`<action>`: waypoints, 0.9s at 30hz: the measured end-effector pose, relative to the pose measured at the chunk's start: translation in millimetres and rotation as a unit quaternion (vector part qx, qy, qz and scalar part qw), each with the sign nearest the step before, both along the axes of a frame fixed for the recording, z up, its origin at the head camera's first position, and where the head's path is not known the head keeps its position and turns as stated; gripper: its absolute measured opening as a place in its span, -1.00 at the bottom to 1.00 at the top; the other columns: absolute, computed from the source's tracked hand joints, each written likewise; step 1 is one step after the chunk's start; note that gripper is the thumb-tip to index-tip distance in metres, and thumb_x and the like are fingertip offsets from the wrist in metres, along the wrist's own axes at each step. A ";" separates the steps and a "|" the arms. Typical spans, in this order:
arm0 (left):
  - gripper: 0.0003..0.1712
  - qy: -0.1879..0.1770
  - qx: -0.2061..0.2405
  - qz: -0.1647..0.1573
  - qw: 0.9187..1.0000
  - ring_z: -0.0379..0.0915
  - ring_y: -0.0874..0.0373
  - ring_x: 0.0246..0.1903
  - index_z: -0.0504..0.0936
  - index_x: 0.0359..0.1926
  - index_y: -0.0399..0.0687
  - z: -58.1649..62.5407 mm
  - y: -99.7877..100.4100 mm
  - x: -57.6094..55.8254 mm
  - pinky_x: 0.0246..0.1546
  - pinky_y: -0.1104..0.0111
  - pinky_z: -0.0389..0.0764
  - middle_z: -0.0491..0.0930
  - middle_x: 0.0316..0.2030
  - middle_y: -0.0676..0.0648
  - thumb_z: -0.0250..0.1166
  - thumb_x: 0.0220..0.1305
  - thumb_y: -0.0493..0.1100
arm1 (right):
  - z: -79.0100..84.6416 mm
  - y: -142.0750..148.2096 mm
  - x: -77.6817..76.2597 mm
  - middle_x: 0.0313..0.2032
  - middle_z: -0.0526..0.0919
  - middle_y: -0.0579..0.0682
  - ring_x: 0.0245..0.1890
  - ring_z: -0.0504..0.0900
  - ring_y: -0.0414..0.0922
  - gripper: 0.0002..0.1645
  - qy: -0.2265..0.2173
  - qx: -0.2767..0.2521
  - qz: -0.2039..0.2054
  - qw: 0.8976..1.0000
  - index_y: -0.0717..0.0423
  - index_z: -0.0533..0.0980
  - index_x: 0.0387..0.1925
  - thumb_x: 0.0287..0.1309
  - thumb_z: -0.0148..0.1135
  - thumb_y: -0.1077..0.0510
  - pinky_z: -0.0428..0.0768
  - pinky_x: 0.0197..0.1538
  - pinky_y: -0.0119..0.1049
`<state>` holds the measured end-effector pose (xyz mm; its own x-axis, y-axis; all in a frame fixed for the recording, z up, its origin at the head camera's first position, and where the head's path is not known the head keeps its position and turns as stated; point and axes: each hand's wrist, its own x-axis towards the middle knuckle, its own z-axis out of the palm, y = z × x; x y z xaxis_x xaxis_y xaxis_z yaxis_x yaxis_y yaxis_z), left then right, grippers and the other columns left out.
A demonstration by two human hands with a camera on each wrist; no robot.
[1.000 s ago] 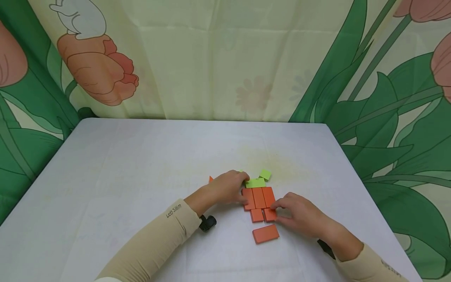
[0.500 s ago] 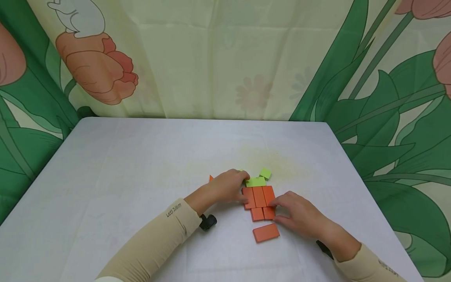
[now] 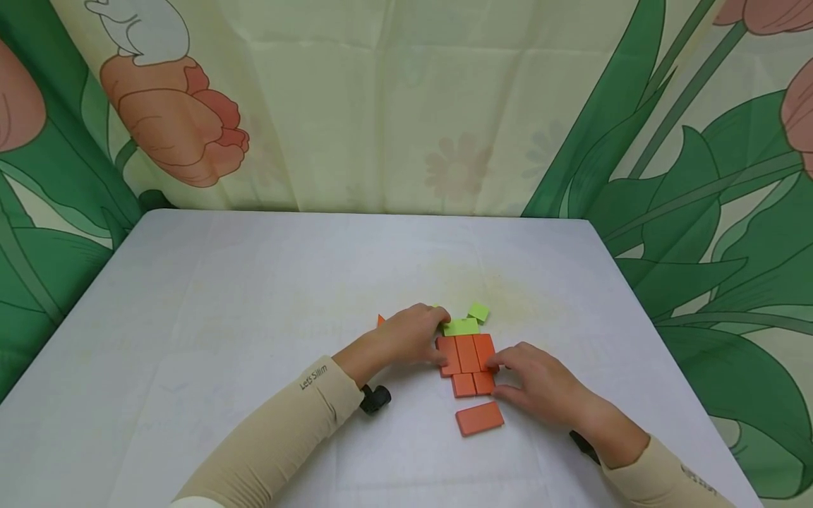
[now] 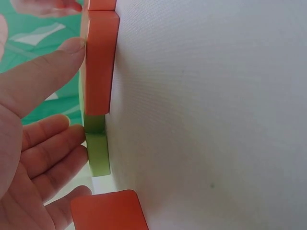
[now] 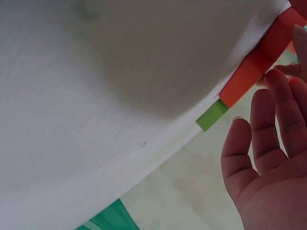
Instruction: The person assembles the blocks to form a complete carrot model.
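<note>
Three upright-laid orange blocks (image 3: 468,353) lie side by side on the table, with a flat green block (image 3: 460,327) against their far edge. Two small orange blocks (image 3: 464,385) adjoin their near edge. My left hand (image 3: 409,335) is at the left side; in the left wrist view its thumb (image 4: 72,48) rests on an orange block (image 4: 100,67), fingers loosely extended beside a green block (image 4: 99,153). My right hand (image 3: 540,381) touches the right side with its index finger and thumb, its other fingers loosely extended in the right wrist view.
A separate orange block (image 3: 479,418) lies nearer the person. A small green block (image 3: 478,312) sits turned at the far right of the group. An orange tip (image 3: 380,320) shows behind the left forearm. A printed curtain (image 3: 406,106) hangs behind the white table (image 3: 254,282).
The right small orange block has shifted left and slightly away, closing the gap to its neighbour, moved by my right hand. My left hand has stayed in place.
</note>
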<state>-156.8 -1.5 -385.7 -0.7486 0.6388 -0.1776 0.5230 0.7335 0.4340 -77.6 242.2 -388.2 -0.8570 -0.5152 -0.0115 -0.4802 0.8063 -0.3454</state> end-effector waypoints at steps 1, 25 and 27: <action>-0.25 0.001 0.000 -0.001 1.000 0.41 0.05 0.15 0.47 0.27 -0.13 0.1 0.1 0.0 0.14 0.31 0.47 0.55 0.11 -0.06 0.50 0.16 0.09 | 0.3 -0.2 0.0 -0.16 0.62 -0.19 -0.12 0.55 -0.15 -0.59 -0.003 0.000 -0.002 1.000 0.06 0.62 -0.04 0.04 0.53 0.16 0.61 -0.03 -0.18; -0.27 -0.002 0.002 0.005 1.000 0.41 0.06 0.13 0.47 0.27 -0.13 0.6 0.5 0.3 0.13 0.31 0.48 0.55 0.08 -0.05 0.50 0.17 0.07 | 8.2 -9.8 17.9 -0.23 0.59 -0.33 -0.23 0.47 -0.30 -0.61 -0.027 -0.014 0.075 0.997 -0.02 0.64 -0.10 0.02 0.55 0.02 0.54 -0.11 -0.23; -0.27 -0.004 0.004 0.004 1.000 0.41 0.07 0.11 0.48 0.27 -0.13 0.0 0.7 0.2 0.12 0.31 0.48 0.55 0.08 -0.05 0.50 0.17 0.06 | 7.0 -10.2 18.4 -0.28 0.58 -0.36 -0.26 0.47 -0.32 -0.68 -0.017 -0.010 0.080 0.997 -0.03 0.65 -0.16 0.03 0.54 0.05 0.54 -0.13 -0.23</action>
<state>-156.6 -0.8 -385.7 -0.7530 0.6336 -0.1779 0.5133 0.7346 0.4437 -59.2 232.0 -381.2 -0.7629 -0.6459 -0.0278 -0.5900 0.7132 -0.3785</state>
